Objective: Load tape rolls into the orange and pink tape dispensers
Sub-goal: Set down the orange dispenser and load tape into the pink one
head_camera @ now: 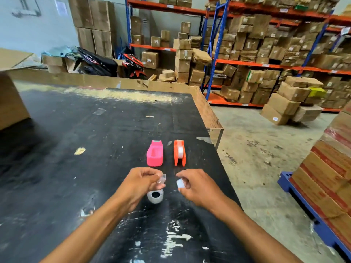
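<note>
A pink tape dispenser (154,153) stands on the black table (76,139) with its well empty. Right beside it an orange tape dispenser (179,153) holds a clear tape roll. A second clear tape roll (155,196) lies flat on the table just below my left hand (140,184). That hand pinches a small clear plastic piece (162,179) between its fingertips. My right hand (195,185) grips a small white piece (180,183). Both hands hover close together in front of the dispensers, a short gap apart.
The table's right edge (214,133) drops to a concrete floor. A cardboard box (11,103) sits at the table's far left. Racks stacked with boxes (266,54) fill the back, and a loaded blue pallet (313,221) stands at the right.
</note>
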The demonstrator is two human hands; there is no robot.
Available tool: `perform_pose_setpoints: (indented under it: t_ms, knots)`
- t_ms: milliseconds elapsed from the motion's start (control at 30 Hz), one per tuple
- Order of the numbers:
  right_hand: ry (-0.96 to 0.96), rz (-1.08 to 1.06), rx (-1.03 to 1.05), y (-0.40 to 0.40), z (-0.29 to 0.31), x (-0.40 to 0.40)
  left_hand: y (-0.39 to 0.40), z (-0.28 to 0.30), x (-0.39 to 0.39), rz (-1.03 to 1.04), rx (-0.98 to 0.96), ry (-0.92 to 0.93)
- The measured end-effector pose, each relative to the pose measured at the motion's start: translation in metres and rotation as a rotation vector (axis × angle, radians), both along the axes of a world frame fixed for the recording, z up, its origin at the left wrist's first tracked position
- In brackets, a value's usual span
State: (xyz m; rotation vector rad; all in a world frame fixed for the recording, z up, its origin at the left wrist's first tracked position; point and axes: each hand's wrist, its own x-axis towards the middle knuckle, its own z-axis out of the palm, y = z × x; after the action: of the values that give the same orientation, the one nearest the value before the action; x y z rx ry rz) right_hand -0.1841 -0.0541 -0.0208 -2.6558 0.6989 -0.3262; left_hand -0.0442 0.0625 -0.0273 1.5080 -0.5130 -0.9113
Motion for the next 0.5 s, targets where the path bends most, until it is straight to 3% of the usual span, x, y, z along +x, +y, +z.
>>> perform_pose_setpoints:
  t_ms: [67,133,267,400,500]
  knots:
    - [0.223,0.060,-0.045,-0.003,-0.007,0.000,0.012,-0.004,-0.001,0.044,-0.014,0.017]
    - [0.311,0.100,-0.007,-0.003,-0.011,0.002,0.021,-0.005,-0.002,0.087,-0.052,0.090]
    - [0.341,0.114,-0.006,-0.005,-0.005,0.012,0.038,-0.004,-0.003,0.159,-0.126,0.205]
    - [0.232,0.145,0.052,0.008,0.002,0.030,0.050,-0.005,0.003,0.218,-0.126,0.153]
    - [0.327,0.196,0.030,0.025,-0.004,0.046,0.055,-0.005,0.010,0.225,-0.085,0.081]
